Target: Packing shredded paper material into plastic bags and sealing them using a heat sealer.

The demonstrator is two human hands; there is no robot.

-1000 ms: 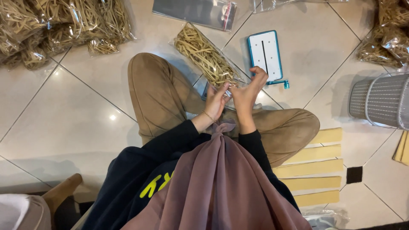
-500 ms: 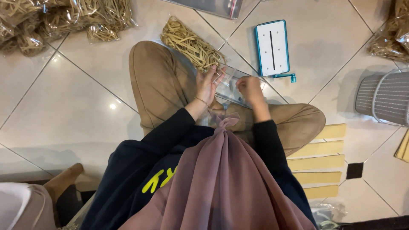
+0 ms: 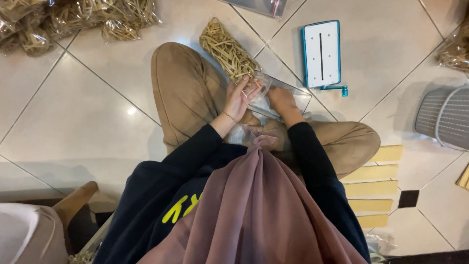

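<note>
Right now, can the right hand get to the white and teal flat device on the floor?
Probably yes. The right hand grips the clear bag, and only bare tile lies between it and the flat device just ahead.

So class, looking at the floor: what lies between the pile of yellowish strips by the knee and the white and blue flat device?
In the head view, only bare floor tile separates the strip pile from the white and blue device.

Navy sleeves, tan trousers, mauve scarf (bracelet)

Warm indoor light is pouring down, glaring off the glossy tiled floor (image 3: 97,127) in a bright spot; soft shadows are pooling underneath the legs, edges bending slightly.
</note>
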